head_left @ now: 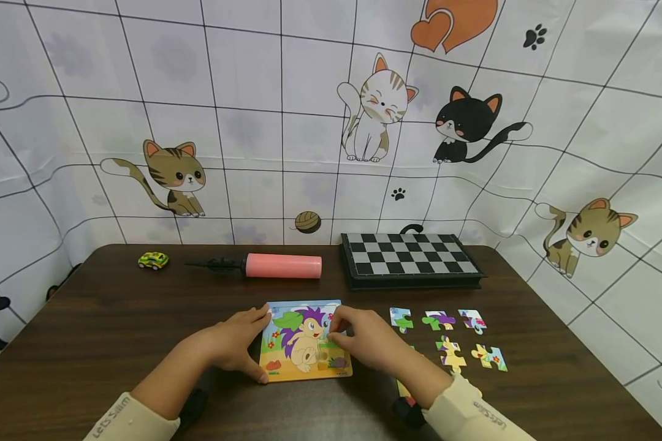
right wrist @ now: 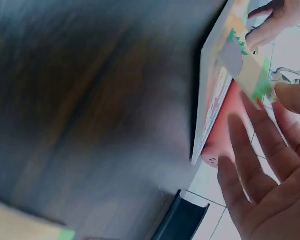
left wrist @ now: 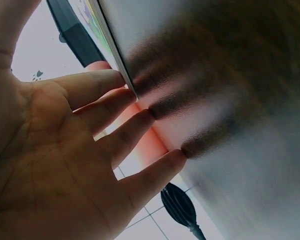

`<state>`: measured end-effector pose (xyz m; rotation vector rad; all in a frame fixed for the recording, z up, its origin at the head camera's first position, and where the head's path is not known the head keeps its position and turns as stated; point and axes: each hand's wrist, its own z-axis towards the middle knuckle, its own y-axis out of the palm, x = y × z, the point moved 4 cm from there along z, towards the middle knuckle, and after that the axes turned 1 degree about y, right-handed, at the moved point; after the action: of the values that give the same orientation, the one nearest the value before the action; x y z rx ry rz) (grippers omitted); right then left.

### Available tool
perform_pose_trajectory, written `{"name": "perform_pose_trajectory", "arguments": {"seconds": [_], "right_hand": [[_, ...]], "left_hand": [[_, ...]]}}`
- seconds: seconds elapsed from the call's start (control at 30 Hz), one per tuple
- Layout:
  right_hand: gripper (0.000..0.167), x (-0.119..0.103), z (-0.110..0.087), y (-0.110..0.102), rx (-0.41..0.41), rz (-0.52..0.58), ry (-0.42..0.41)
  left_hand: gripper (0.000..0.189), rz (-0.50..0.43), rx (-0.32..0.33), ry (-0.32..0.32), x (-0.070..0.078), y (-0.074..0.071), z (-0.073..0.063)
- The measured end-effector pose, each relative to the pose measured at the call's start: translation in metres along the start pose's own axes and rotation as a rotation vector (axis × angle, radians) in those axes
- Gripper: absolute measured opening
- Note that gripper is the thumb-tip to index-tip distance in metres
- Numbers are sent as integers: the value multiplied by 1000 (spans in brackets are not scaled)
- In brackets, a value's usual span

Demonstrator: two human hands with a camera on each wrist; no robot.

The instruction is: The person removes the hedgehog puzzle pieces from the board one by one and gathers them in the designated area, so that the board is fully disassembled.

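A jigsaw puzzle board [head_left: 280, 375] with a purple hedgehog picture lies flat on the dark table. My left hand [head_left: 233, 344] rests at its left side, fingers straight and spread; the left wrist view shows index and middle fingertips [left wrist: 115, 78] right at the board's edge. Over the board's right part, my right hand [head_left: 368, 340] pinches a puzzle piece [right wrist: 250, 72] between thumb and index finger. That piece is beige and green, tilted close over the picture in the right wrist view. The other right fingers [right wrist: 260, 170] stay extended.
Several loose puzzle pieces [head_left: 450, 354] lie right of the board, some partly hidden by my right forearm. Along the back stand a yellow-green toy car [head_left: 153, 260], a pink hand pump [head_left: 283, 266] with black nozzle, and a checkered chess box [head_left: 414, 257]. A cat-printed curtain [head_left: 265, 135] hangs behind.
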<state>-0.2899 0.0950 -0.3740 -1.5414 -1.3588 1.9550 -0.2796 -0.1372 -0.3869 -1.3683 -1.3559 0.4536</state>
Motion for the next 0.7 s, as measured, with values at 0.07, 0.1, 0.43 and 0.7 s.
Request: {"name": "perform_pose_trajectory", "arguments": {"seconds": [0.07,0.1,0.43,0.7], "right_hand": [[9,1,-1,0,8,91,-10],[9,2,-2,0,10,135,-8],[15,22,-3,10,-8,556,189],[22,36,-19,8,-71,783,306]], "left_hand": [[108,0,4,8,0,0,0],[108,0,5,11,0,0,0],[108,-17,5,12,2,-1,-2],[108,-4,3,6,1,-1,-1]]}}
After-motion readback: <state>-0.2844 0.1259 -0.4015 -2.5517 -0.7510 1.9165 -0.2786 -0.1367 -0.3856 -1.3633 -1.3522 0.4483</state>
